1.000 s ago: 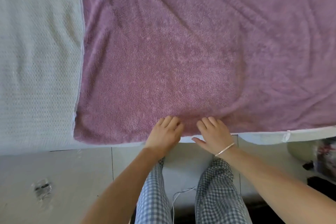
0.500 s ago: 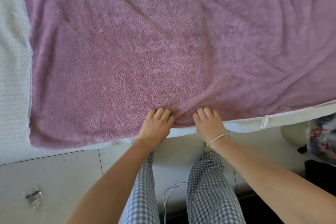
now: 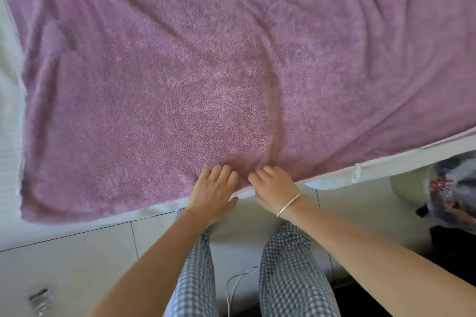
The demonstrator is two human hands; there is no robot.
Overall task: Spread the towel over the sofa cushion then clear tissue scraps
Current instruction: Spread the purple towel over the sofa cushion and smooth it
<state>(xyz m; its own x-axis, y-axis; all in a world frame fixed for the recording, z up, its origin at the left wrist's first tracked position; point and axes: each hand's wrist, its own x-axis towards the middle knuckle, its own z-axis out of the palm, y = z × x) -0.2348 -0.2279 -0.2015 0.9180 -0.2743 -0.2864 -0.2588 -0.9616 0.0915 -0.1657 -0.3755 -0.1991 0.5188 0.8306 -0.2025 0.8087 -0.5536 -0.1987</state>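
A purple fleecy towel lies spread over the white sofa cushion, with folds at the upper right. My left hand and my right hand sit side by side at the towel's near edge. The fingers lie on top of the towel and the thumbs are tucked under its hem, pinching it. A thin bracelet circles my right wrist. A small crumpled scrap lies on the floor at the lower left.
Pale floor tiles run along the sofa front. My legs in checked trousers stand close to the sofa. A white cable trails between them. A printed plastic bag and a dark object sit at the right.
The towel's left edge now lies further left in view, with less white cushion showing. My hands have stayed together at the near hem.
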